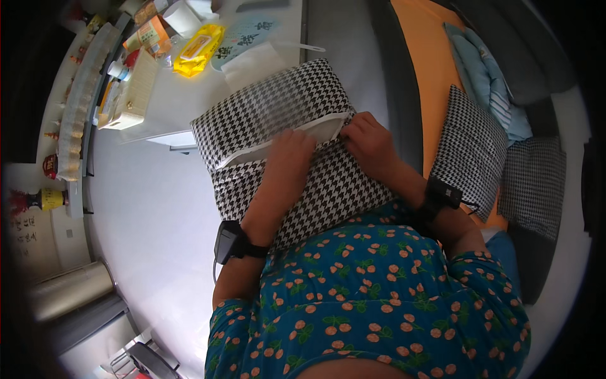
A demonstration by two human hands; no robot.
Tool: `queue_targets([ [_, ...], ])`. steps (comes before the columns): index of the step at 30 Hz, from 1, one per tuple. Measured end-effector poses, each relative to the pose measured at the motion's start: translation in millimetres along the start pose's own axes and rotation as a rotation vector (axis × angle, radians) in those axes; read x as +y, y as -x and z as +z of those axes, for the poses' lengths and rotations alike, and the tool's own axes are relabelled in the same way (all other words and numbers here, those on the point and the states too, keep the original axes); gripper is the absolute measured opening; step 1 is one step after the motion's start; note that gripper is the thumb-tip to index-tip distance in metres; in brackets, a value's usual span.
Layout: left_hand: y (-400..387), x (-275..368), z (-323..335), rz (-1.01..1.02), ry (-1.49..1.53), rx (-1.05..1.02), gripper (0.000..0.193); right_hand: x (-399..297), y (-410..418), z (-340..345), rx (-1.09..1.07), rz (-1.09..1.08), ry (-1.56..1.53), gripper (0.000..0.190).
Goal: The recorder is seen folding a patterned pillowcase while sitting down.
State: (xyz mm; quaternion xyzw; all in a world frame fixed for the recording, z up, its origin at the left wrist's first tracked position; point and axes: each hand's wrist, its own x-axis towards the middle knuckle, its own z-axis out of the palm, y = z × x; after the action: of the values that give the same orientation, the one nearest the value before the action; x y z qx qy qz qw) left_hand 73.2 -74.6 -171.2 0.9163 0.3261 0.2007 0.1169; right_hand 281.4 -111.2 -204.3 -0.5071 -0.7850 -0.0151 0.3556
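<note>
A houndstooth cushion in black and white point(270, 102) lies before me, its near part against my body. A white-edged zip opening point(326, 128) runs across it and gapes, with pale material showing inside. My left hand point(291, 158) rests on the near edge of this opening around its middle, fingers bent over the fabric; the fingertips are partly hidden. At the right end of the opening, my right hand point(369, 142) pinches the cushion cover's edge by the zip.
Beyond the cushion, a white table point(165, 102) holds a yellow wipes pack point(198, 49), a paper roll point(182, 19), a white sheet point(253, 64) and a cream basket point(137, 94). To the right, another houndstooth cushion point(468, 147) and blue folded fabric point(487, 76) lie on an orange-covered sofa point(426, 38).
</note>
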Motion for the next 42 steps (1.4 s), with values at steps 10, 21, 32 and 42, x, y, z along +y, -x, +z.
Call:
queue_targets([
  [10,-64.0,8.3,39.2,-0.071,0.255,0.021,0.024,5.8,7.7,7.9,0.131,0.065,-0.098,0.013],
  [21,-67.1,-7.4,65.6,-0.144,0.250,0.003,0.020,9.2,6.7,9.9,0.038,0.178,-0.096,0.006],
  [32,-69.7,-3.8,68.6,-0.080,0.197,-0.021,0.007,8.6,5.7,15.9,-0.015,0.457,-0.071,0.010],
  [42,-69.8,-0.2,78.2,-0.212,0.227,0.074,0.006,22.4,-13.8,25.9,-0.330,0.565,0.125,0.020],
])
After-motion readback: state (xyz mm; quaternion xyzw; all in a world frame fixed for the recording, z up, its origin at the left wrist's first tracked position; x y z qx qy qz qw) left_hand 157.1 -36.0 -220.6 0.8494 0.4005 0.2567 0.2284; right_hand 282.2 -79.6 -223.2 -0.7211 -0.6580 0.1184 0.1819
